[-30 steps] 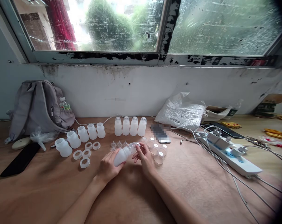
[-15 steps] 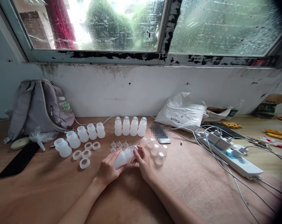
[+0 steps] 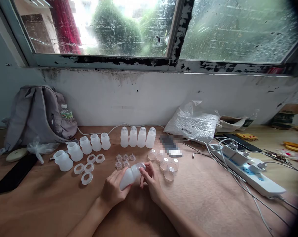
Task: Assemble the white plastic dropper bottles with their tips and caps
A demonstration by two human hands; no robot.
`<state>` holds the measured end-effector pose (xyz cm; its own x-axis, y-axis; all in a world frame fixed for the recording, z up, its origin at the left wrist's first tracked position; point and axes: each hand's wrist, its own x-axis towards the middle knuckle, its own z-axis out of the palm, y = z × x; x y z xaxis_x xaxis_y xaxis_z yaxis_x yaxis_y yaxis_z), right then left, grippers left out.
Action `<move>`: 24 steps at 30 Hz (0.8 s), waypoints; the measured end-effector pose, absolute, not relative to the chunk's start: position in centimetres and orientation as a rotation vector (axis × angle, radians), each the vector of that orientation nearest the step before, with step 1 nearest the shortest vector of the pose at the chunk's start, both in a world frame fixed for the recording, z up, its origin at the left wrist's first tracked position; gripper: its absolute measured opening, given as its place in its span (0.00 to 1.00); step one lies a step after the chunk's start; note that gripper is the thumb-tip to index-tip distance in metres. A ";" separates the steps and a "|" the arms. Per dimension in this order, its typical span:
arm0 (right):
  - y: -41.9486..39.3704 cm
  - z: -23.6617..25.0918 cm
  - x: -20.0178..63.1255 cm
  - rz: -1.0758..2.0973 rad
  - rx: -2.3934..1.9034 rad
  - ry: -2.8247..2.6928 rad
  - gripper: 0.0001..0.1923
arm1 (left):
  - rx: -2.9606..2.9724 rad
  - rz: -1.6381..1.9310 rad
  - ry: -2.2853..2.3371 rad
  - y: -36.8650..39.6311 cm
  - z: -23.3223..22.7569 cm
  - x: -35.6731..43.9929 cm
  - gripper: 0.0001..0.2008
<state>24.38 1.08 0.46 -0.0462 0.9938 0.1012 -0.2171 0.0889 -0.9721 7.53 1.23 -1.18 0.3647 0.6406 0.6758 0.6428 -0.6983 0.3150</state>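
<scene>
A frosted baby bottle [image 3: 126,178] lies tilted between my hands, its clear capped end up to the right. My left hand [image 3: 114,187] is wrapped round its body. The fingers of my right hand [image 3: 150,181] close on the clear dome cap [image 3: 138,167]. Just beyond lie several clear nipples [image 3: 125,157]. To the right are several clear dome caps [image 3: 169,174]. Several white collar rings [image 3: 86,178] are spread on the left, beside a slanting row of open bottles [image 3: 63,161]. Several capped bottles [image 3: 133,137] stand upright farther back.
A grey backpack [image 3: 37,115] leans at the back left, with a black phone-like slab [image 3: 14,174] before it. A silver mailing bag [image 3: 192,123] lies at the back right. On the right, a white power strip [image 3: 260,182] trails cables across the wooden table [image 3: 208,210].
The view has tipped up slightly, so the table things sit lower in the picture. Both hands keep their hold on the bottle and its cap.
</scene>
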 end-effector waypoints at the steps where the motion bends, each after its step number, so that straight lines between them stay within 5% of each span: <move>1: 1.1 0.4 24.4 1.284 -0.954 -1.135 0.12 | -2.588 -1.284 -1.207 1.2 -1.2 7.5 0.24; 24: 0.7 2.1 25.3 0.856 -0.934 -1.516 0.16 | -2.964 -1.269 -1.296 1.0 -0.4 8.3 0.27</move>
